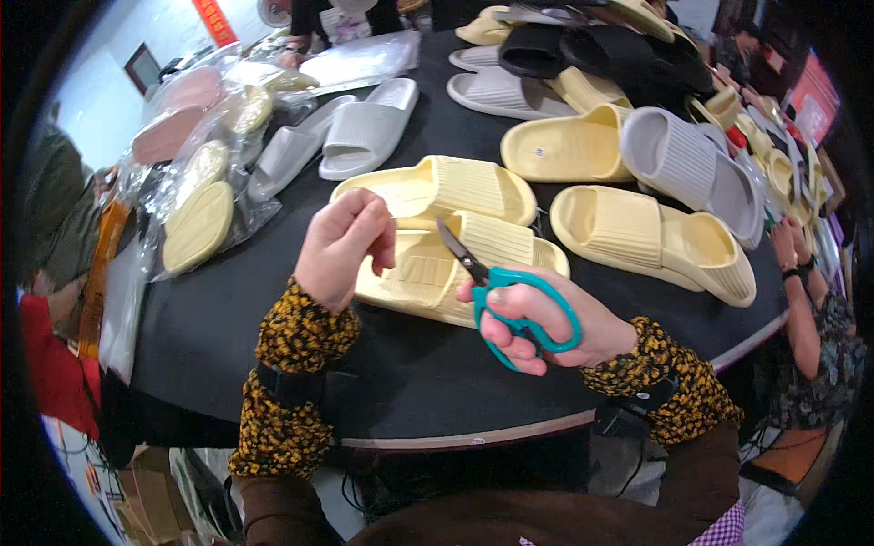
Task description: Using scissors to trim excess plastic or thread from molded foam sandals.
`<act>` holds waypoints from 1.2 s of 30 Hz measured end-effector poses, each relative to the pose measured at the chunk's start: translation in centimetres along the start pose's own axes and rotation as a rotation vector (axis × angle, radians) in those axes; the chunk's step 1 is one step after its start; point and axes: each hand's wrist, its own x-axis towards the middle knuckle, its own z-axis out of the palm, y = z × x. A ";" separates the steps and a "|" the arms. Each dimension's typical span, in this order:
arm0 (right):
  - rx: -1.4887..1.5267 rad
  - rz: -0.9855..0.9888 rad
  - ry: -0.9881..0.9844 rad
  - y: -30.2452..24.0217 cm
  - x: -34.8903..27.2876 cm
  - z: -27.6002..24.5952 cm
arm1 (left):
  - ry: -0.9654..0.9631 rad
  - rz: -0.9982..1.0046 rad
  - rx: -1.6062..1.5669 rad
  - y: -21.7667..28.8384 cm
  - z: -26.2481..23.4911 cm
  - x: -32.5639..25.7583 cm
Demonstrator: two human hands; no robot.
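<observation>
In my right hand (555, 318) is a pair of scissors (523, 309) with teal handles, the fingers through the loops. The dark blades point up and left, and look nearly closed. My left hand (346, 241) is curled with thumb and fingertips pressed together; whatever it may pinch is too small to make out. Beneath the hands lie two pale yellow slide slippers, the farther slipper (478, 187) and the nearer slipper (414, 264), side by side on the black table (246, 337). My left hand partly covers both, and the scissors overlap the nearer one.
Yellow slippers (605, 227) and grey slippers (678, 159) lie to the right, with black slippers (610, 55) piled behind. Two grey slippers (364, 127) and bagged slippers (200, 223) are at the left. A stack of clear bags (364, 62) lies farther back. Other people work around the table.
</observation>
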 end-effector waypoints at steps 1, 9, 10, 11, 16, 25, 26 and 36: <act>-0.023 -0.001 0.017 -0.2 -0.1 0.1 | 0.008 0.000 -0.021 0.1 0.0 0.0; 0.020 -0.007 0.027 -0.1 -0.4 0.2 | 0.066 0.059 0.036 3.2 0.0 -2.7; 0.008 -0.038 0.018 0.0 -0.4 0.1 | 0.085 0.077 0.104 3.7 -0.1 -3.7; 0.005 -0.027 0.004 0.0 -0.4 -0.1 | 0.100 0.091 0.166 4.1 0.0 -4.5; -0.018 -0.106 0.111 0.3 0.0 -0.7 | 0.327 0.227 0.328 5.1 -2.5 -10.0; -0.059 -0.203 0.079 1.0 1.1 -1.0 | 1.046 0.367 0.022 1.4 -16.4 -26.2; -0.081 -0.212 0.113 1.1 0.9 -0.7 | 1.123 0.334 -0.047 -0.1 -17.9 -28.5; -0.068 -0.226 0.111 1.3 0.6 -1.4 | 1.405 -0.206 0.621 -18.0 -20.8 -42.8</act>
